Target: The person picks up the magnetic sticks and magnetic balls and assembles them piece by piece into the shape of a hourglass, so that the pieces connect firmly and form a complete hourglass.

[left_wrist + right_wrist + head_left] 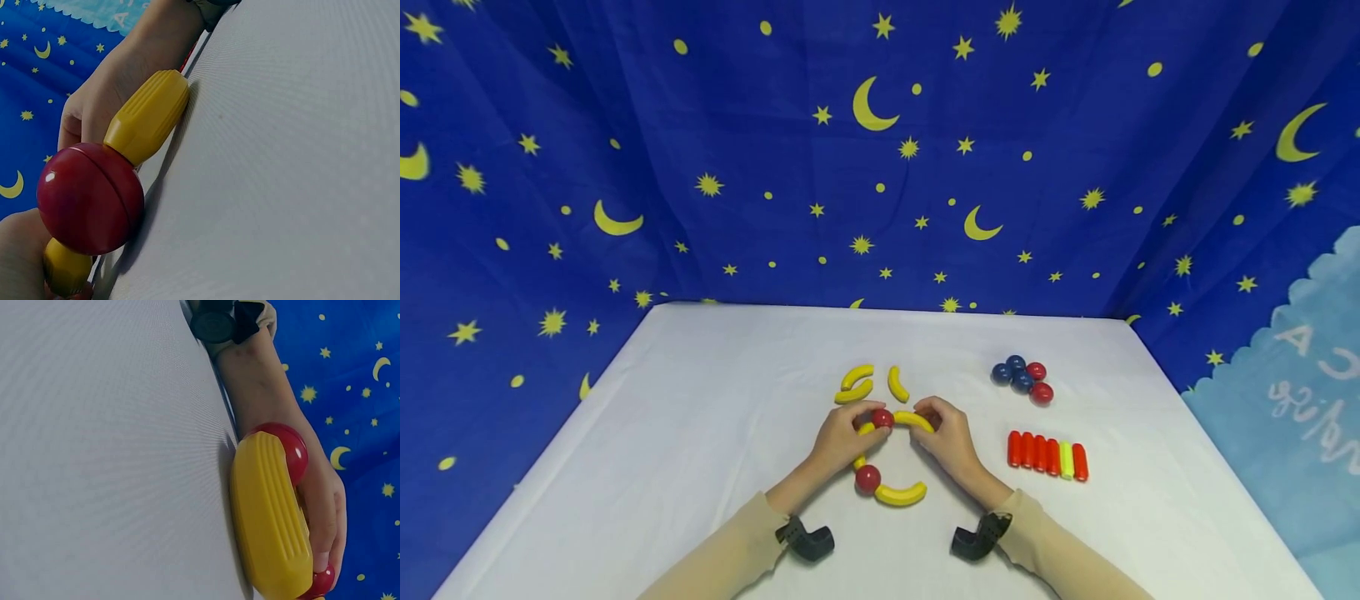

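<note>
My left hand (pixel 842 435) pinches the upper red ball (pixel 882 419) between thumb and fingers, while my right hand (pixel 946 435) pinches the outer end of a yellow curved rod (pixel 913 420) whose other end meets that ball. From the upper ball a second yellow curved rod (pixel 860 461), partly hidden by my left hand, runs down to a lower red ball (pixel 868 479). A third yellow curved rod (pixel 901 495) extends rightward from the lower ball. The left wrist view shows the lower ball (pixel 90 199) close up. In the right wrist view, the third rod (pixel 269 515) fills the foreground.
Beyond the hands lie three loose yellow curved rods (pixel 898 384). At the right, blue balls (pixel 1022 382) and red balls (pixel 1041 393) sit clustered, with a row of red straight rods (pixel 1040 453) and one yellow-green rod (pixel 1067 460) nearer. Star-patterned blue curtains (pixel 880 167) border the white table (pixel 700 433).
</note>
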Available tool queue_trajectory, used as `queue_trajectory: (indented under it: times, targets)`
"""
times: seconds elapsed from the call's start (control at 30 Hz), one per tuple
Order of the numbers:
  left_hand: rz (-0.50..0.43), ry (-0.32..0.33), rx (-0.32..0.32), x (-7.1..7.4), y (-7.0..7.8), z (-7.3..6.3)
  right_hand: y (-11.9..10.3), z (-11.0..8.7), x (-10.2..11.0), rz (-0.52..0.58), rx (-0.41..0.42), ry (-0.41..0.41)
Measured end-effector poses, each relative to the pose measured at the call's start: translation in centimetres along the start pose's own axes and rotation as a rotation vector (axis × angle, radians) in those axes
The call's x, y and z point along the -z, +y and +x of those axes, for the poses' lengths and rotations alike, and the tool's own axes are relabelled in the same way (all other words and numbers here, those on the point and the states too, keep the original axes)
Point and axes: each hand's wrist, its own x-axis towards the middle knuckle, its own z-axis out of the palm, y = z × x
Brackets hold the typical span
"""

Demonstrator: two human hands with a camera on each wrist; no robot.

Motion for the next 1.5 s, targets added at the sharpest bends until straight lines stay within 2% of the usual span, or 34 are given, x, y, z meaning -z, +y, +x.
queue_trajectory:
  times: [0.13, 0.23, 0.43, 0.63, 0.73, 0.9, 1.0, 1.1, 1.27, 1.5]
  targets:
    - [-0.007, -0.016, -0.039, -0.1, -0.1, 0.0, 0.0, 0.0, 0.0, -0.014, -0.01, -0.008]
    - [-0.035, -0.028, -0.044, -0.1, -0.1, 0.1, 0.0, 0.0, 0.1, -0.018, -0.02, -0.019]
    - [-0.013, 0.007, -0.058, -0.1, -0.1, 0.1, -0.3, 0.4, 0.5, 0.029, -0.048, -0.002]
    - [-0.007, -0.01, -0.035, 0.0, -0.2, 0.1, 0.3, 1.0, 2.3, -0.004, -0.021, 0.113]
    - [-0.019, -0.026, -0.023, 0.0, -0.2, 0.0, 1.3, 1.2, 4.1, -0.042, -0.004, 0.186]
    - [-0.024, -0.022, -0.038, -0.1, -0.2, -0.1, 2.7, 1.6, 7.4, -0.112, -0.009, 0.343]
    - [-0.029, -0.011, -0.046, -0.1, -0.1, 0.0, 3.3, 2.0, 9.4, -0.148, -0.075, 0.434]
    - [-0.02, -0.003, -0.033, -0.1, -0.2, -0.1, 4.3, 2.4, 10.8, -0.192, -0.164, 0.491]
    - [-0.002, 0.014, -0.013, -0.1, -0.2, -0.1, 5.5, 2.3, 12.0, -0.243, -0.291, 0.473]
    - [-0.044, 0.023, 0.012, -0.1, -0.1, 0.0, 6.1, 2.1, 12.3, -0.248, -0.413, 0.416]
